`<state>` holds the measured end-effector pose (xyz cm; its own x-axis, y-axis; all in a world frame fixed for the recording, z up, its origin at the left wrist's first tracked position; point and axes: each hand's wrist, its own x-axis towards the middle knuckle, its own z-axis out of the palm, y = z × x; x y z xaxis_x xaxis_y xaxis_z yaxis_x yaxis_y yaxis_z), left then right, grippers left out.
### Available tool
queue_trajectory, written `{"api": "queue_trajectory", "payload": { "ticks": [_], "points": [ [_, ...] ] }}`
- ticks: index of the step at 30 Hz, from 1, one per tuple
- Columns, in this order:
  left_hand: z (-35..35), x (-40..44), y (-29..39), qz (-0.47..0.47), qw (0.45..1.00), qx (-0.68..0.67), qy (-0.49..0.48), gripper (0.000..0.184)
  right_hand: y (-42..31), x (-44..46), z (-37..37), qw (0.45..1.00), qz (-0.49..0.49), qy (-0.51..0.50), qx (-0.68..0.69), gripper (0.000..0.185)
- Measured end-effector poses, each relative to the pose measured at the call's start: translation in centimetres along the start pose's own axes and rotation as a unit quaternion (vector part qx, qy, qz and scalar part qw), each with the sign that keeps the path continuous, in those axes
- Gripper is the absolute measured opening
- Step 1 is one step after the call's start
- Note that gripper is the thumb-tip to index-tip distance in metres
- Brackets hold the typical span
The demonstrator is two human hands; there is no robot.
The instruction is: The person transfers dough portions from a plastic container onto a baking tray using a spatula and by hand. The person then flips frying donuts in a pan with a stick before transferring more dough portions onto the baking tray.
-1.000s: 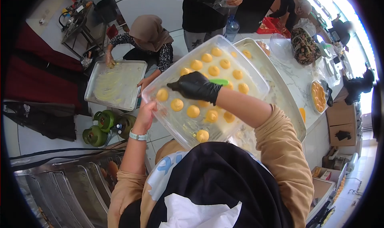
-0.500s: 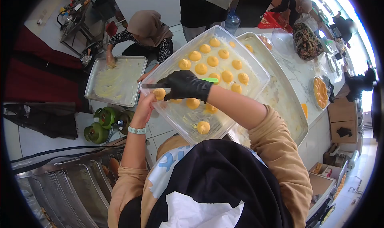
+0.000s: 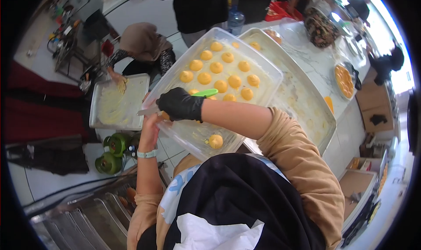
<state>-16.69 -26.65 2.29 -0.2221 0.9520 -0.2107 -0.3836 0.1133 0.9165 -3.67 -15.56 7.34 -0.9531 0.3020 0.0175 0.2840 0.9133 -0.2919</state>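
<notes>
My right hand [image 3: 180,104], in a black glove, is closed around a knife with a green handle [image 3: 205,93]. Its metal blade [image 3: 148,112] points left across the rim of a clear plastic container [image 3: 182,136]. Bare and wearing a pale wristband, my left hand [image 3: 151,123] grips the container's left corner, just below the blade; its fingers are partly hidden. Rows of orange-yellow piped mounds [image 3: 216,67] stand on the container's greasy base. One mound [image 3: 215,141] sits apart near me, and another is mostly covered by my glove.
Under the container's right side lies a large metal tray [image 3: 307,114] on a marble-patterned table [image 3: 291,41]. At left, a crouching person [image 3: 142,44] has a hand in another tray [image 3: 94,105]. Green gas cylinders [image 3: 108,163] stand on the floor. Metal racks [image 3: 94,219] are at lower left.
The view has shifted, moving the container left in the picture. My right hand has tilted the knife, its blade now lower at the container's corner. My left hand stays at that corner.
</notes>
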Motion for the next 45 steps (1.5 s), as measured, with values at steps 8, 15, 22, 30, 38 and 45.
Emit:
{"api": "queue_trajectory", "payload": {
  "ticks": [8,15,22,30,38,45],
  "points": [
    [0.3,1.0,-0.8,0.020,0.999,-0.036,0.035,0.046,1.2,0.6,0.1,0.995,-0.017,-0.068,0.068,0.033],
    [5.8,-1.8,-0.7,-0.068,0.969,-0.205,0.116,0.043,5.1,-0.8,-4.7,0.988,-0.001,0.055,0.146,0.037],
    [4.4,-2.0,-0.9,-0.057,0.955,-0.237,0.170,0.055,14.0,-13.3,-13.6,0.863,0.179,0.235,0.410,0.032],
    [-2.8,-4.0,2.1,0.042,0.961,-0.196,0.189,0.062,24.4,-19.7,-5.2,0.792,0.413,0.261,0.367,0.033],
    [-3.0,-5.7,2.9,0.002,0.964,-0.216,0.158,0.064,25.8,-15.9,0.5,0.796,0.482,0.258,0.261,0.032],
    [-3.1,-5.6,3.0,-0.013,0.974,-0.193,0.119,0.059,22.2,-15.8,-4.1,0.851,0.428,0.284,0.112,0.049]
  ]
}}
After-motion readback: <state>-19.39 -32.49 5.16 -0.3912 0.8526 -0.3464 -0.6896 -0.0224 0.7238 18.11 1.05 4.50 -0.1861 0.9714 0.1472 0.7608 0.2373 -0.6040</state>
